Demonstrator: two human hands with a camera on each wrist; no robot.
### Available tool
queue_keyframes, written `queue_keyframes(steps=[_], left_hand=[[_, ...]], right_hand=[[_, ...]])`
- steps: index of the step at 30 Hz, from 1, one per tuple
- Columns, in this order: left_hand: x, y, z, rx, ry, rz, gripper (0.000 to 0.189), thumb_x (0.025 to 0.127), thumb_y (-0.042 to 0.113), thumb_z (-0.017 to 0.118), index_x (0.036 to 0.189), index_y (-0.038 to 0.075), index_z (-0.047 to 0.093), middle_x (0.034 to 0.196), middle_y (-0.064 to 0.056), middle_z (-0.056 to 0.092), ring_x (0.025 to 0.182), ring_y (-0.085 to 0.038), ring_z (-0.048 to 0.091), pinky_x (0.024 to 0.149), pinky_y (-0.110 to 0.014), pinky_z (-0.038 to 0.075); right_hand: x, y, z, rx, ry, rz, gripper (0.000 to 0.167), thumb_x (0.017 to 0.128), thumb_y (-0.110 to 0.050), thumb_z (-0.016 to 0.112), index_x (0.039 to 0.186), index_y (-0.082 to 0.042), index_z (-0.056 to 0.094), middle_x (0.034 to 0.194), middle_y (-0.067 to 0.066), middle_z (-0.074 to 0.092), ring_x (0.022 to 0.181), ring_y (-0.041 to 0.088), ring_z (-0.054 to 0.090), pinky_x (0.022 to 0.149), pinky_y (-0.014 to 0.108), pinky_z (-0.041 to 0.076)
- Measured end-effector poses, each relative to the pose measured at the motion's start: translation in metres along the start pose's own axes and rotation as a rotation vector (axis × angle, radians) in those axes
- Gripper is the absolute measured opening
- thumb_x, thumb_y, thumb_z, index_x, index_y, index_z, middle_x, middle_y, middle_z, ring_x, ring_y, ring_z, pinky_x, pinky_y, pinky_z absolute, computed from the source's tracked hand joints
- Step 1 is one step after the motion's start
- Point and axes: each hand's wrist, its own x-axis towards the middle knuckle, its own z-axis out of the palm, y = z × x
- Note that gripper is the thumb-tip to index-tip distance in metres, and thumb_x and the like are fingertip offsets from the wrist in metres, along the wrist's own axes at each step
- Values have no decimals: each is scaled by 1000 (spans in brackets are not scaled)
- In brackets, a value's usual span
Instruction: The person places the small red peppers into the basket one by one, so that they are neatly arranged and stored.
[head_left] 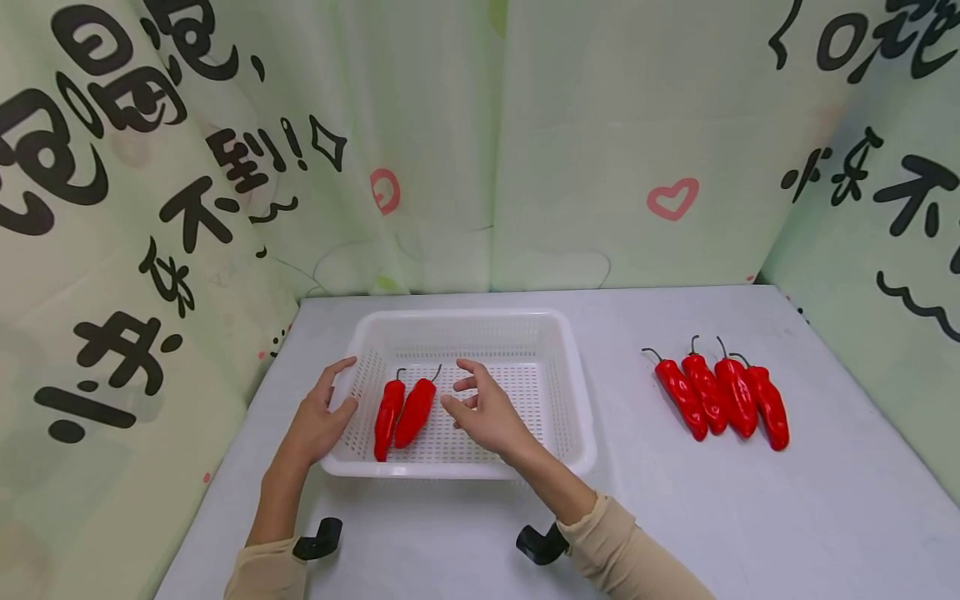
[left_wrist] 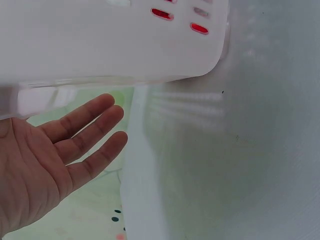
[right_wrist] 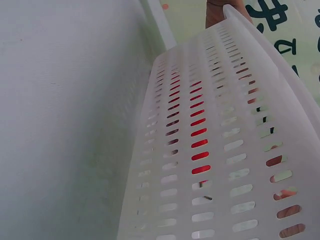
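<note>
While my left hand (head_left: 321,421) spreads at the white perforated plastic basket (head_left: 420,472), likely steadying it, two long red peppers (head_left: 415,414) lie inside beside my empty, loosely parted right hand (head_left: 487,411); four matching peppers (head_left: 736,397) sit bunched on the white tabletop (head_left: 660,525), seemingly for easy reach.

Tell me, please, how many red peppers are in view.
6: two red peppers in the white basket, four more peppers on the table to its right. None appear hidden.
</note>
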Motion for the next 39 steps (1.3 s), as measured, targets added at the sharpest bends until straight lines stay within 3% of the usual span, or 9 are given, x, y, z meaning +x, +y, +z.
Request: queue_keyframes(steps=[7,21,31,39], left_hand=[[0,1,0,4,3,-2,65,98,19,53,158,27,30,147,-28,50,105,-41,66,74,-49,63],[-1,2,0,1,-4,-2,65,99,19,52,159,27,30,151,-27,46,112,-45,62,79,-53,62],[-1,2,-1,5,-4,-14,64,98,20,52,158,28,30,149,-27,48,106,-42,63,75,-48,63],[-2,4,-1,1,-5,-14,64,98,19,52,158,27,31,148,-27,49,105,-41,64,76,-49,63]], right_hand=[[0,1,-1,0,1,3,62,98,-17,66,152,-6,39,132,25,57,95,39,68,78,46,63],[-3,-1,-4,-28,21,-11,61,97,-19,66,151,-5,41,130,23,59,93,28,65,73,33,63],[-14,-2,-22,-103,109,-54,61,98,-24,66,151,-8,42,129,16,62,96,23,64,74,33,61],[-25,-4,-41,-148,159,-112,60,97,-23,68,151,-9,44,128,10,62,96,21,65,83,37,60]])
